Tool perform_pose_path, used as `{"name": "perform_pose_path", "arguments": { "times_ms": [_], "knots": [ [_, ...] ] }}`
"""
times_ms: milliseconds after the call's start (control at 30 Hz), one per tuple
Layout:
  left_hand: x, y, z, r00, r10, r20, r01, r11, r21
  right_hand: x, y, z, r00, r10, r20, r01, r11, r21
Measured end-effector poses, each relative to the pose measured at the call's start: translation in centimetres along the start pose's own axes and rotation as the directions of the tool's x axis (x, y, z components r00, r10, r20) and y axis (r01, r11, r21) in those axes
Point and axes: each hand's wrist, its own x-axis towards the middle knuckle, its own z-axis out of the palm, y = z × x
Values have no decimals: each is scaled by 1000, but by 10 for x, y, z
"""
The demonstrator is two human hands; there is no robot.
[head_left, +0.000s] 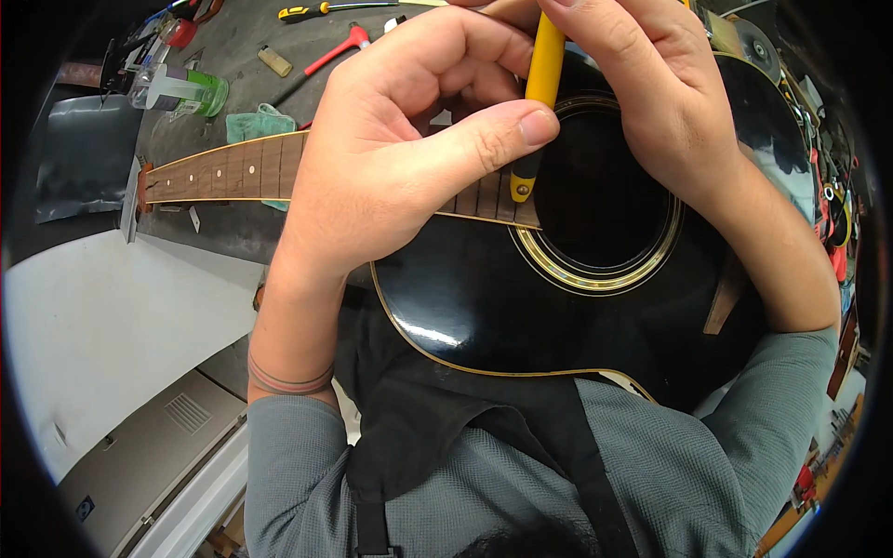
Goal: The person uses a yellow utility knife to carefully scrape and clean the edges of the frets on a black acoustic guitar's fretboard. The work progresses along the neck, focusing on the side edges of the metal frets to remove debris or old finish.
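A black acoustic guitar point(446, 307) lies across the view, its fretboard point(237, 167) reaching left and its round sound hole point(605, 223) at right of centre. My left hand point(409, 158) has fingers curled and thumb against a yellow tool with a dark lower section point(544, 70), whose yellow tip rests at the fretboard's end beside the sound hole. My right hand point(656, 93) is closed around the upper part of that tool; some fingers and the tool's top are cut off by the upper edge.
A grey bench point(251, 51) holds a screwdriver point(302, 13), a red-handled tool point(335, 54), a teal cloth point(251, 128) and bottles point(209, 93). A white panel point(121, 325) is at lower left, a black mat point(84, 158) at left, and hanging tools point(842, 223) at right.
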Motion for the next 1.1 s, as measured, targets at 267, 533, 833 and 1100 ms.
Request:
{"name": "perform_pose_path", "arguments": {
  "times_ms": [267,533,833,1100],
  "knots": [
    [2,0,0,1000,0,24,-1,999,36,-1,-5,5,999,8,-50,-11,999,-41],
    [2,2,1,998,-21,65,17,998,68,-2,-5,3,991,118,-69,-126,985,-121],
    [2,1,9,999,-20,-37,24,994,102,-1,-2,7,968,217,-127,-234,963,-136],
    [1,12,13,999,-50,-17,52,993,104,-3,5,9,994,10,-107,-21,995,-99]
  ]
}}
